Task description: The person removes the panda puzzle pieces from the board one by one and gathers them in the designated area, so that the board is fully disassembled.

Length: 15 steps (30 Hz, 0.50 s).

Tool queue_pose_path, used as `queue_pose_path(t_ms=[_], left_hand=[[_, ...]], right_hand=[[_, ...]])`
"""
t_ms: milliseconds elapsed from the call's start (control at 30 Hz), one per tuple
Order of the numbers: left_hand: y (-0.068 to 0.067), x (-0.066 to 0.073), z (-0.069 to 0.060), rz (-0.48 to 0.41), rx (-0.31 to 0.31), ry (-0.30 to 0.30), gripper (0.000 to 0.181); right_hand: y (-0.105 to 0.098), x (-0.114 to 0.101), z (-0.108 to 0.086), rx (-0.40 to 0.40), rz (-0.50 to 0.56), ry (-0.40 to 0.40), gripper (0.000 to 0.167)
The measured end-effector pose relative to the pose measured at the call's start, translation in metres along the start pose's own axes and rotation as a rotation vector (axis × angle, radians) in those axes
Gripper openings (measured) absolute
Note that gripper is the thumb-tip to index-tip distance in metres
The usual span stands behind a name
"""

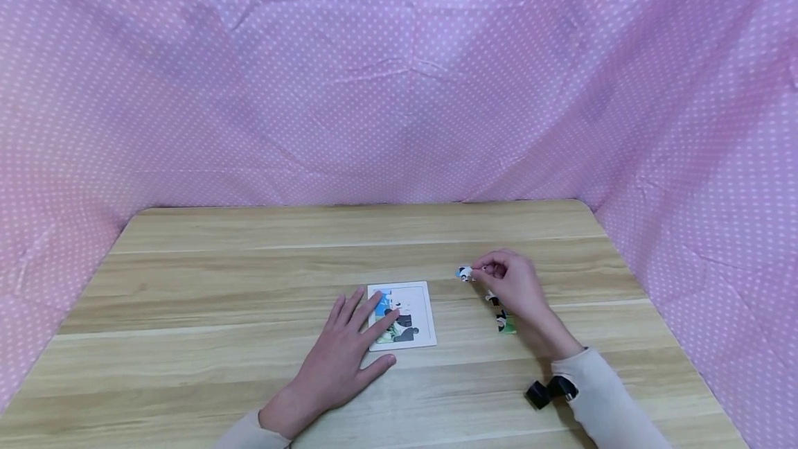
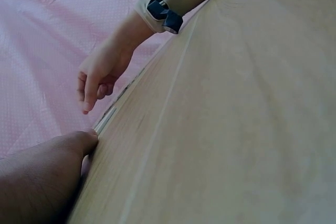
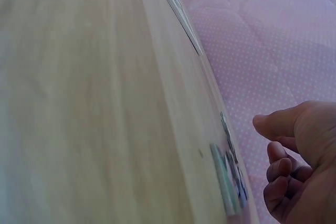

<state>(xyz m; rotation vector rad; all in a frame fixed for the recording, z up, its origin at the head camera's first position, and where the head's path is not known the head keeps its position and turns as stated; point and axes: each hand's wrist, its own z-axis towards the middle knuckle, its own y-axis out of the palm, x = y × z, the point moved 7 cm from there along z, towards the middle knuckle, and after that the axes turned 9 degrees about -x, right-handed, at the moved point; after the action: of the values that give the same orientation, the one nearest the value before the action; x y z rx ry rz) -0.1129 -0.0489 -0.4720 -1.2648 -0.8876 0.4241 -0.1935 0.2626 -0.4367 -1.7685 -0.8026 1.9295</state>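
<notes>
My left hand (image 1: 339, 359) lies with spread fingers over the left side of a white-framed puzzle board (image 1: 426, 317). Several puzzle pieces (image 1: 405, 333) with a black, white, blue and green picture sit inside that frame, partly hidden by the fingers. To the right, my right hand (image 1: 511, 283) hovers with thumb and forefinger beside a loose blue-and-white puzzle piece (image 1: 464, 274). The right wrist view shows the thumb (image 3: 275, 121) above the table, with no piece visible in the loosely bent fingers. Other loose pieces (image 1: 506, 324) lie below the right hand, one with green on it.
A light wood-grain table (image 1: 218, 276) holds everything. Pink dotted cloth (image 1: 399, 89) hangs behind it and along both sides. A black wrist device (image 1: 551, 390) is worn at the right sleeve, close above the tabletop.
</notes>
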Motion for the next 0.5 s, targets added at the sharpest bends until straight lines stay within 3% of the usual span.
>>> queue_pose_path(t_ms=[300,500], left_hand=[[-0.001,0.001,-0.001,-0.005,0.005,0.002,0.069],[-0.002,0.000,-0.002,-0.020,0.055,0.015,0.066]], right_hand=[[0.010,-0.021,-0.003,0.004,-0.032,-0.080,0.008],[0.019,-0.034,-0.004,-0.014,-0.064,-0.107,0.012]])
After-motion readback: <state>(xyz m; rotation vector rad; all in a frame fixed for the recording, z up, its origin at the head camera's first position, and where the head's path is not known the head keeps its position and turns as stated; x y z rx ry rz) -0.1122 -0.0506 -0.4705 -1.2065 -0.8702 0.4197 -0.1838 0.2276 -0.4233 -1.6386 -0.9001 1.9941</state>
